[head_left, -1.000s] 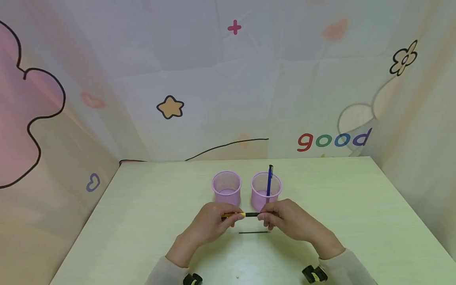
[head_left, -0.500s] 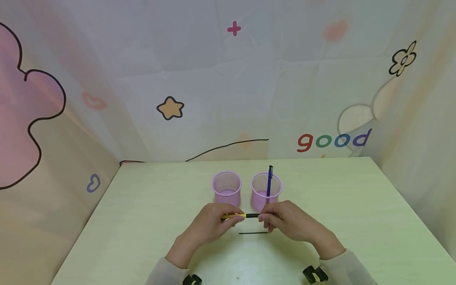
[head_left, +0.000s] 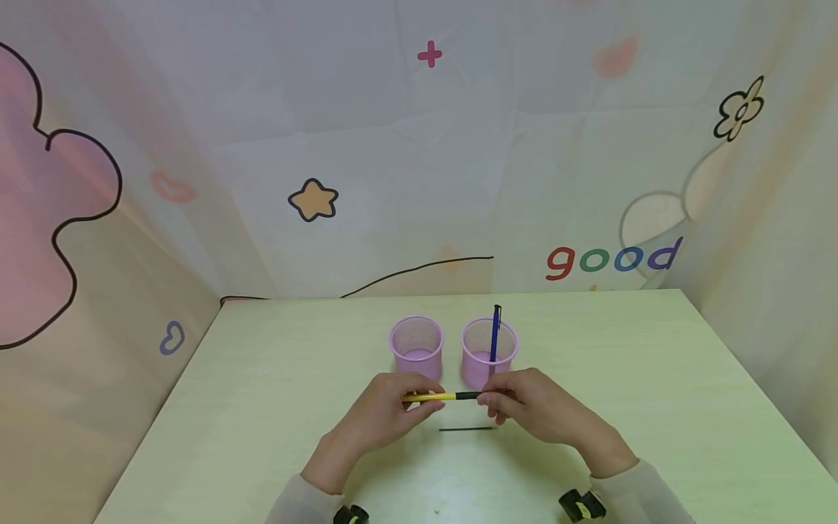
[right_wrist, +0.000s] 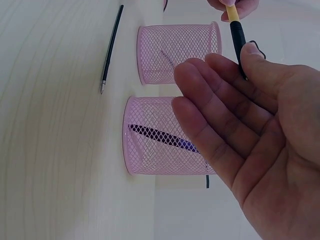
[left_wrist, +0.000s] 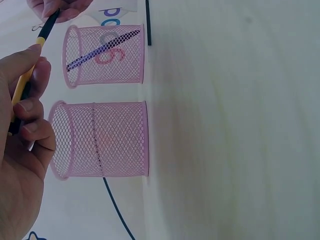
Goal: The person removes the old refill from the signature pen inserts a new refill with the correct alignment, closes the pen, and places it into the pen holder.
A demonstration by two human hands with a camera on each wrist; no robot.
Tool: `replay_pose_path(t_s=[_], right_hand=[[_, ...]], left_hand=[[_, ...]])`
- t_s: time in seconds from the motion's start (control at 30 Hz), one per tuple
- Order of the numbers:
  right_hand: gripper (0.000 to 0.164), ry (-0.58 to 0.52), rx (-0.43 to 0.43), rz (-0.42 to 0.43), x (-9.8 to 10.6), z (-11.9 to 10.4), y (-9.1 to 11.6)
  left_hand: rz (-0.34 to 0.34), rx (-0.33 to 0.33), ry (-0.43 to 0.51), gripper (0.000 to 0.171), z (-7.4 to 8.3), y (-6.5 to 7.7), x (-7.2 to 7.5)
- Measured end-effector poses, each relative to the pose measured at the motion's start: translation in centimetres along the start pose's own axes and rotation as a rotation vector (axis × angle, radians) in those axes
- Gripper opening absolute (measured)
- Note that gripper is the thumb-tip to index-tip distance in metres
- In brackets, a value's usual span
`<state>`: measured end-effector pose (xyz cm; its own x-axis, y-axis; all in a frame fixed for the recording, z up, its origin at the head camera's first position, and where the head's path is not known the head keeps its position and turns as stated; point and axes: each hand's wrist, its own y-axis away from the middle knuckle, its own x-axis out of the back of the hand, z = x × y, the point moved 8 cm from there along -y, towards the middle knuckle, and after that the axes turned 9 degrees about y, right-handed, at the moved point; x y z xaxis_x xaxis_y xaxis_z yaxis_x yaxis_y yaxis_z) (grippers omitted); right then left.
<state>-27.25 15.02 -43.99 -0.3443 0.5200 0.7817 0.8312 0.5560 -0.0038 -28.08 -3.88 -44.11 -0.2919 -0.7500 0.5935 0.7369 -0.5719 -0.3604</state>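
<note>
A yellow pen with a black grip section (head_left: 439, 397) is held level between the two hands, above the table. My left hand (head_left: 386, 407) grips its yellow barrel, with the rear end among the fingers. At the black tip end, my right hand (head_left: 530, 407) pinches the pen between thumb and index finger; its other fingers extend loosely in the right wrist view. Below the pen, a thin black pen refill (right_wrist: 111, 50) with a metal tip lies on the table. Behind the hands stand two pink mesh pen holders, the left one (head_left: 417, 364) and the right one (head_left: 474, 371).
A blue pen (head_left: 495, 335) with a black clip leans upright in the right holder. No pen shows in the left holder. The pale table (head_left: 275, 364) ends at a printed curtain (head_left: 393, 145) at the back and sides.
The pen has shifted slightly to the right together with my right hand. My left fingertips have moved back a little, so more of the yellow barrel shows.
</note>
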Motion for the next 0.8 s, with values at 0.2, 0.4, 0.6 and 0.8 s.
replay_pose_path(t_s=[0.2,0.4,0.6,0.8], right_hand=[[0.020,-0.012,0.003,0.005,0.1,0.0,0.0],[0.020,-0.017,0.002,0.009,0.1,0.2,0.1],[0.020,-0.011,0.005,0.026,0.4,0.3,0.2],[0.017,-0.041,0.008,0.038,0.7,0.3,0.3]], left_hand=[[0.002,0.018,0.020,0.012,-0.4,0.2,0.1],[0.015,0.040,0.026,0.012,-0.7,0.4,0.6],[0.038,0.048,0.049,0.011,-0.6,0.4,1.3],[0.063,0.070,0.074,0.010,-0.5,0.3,1.9]])
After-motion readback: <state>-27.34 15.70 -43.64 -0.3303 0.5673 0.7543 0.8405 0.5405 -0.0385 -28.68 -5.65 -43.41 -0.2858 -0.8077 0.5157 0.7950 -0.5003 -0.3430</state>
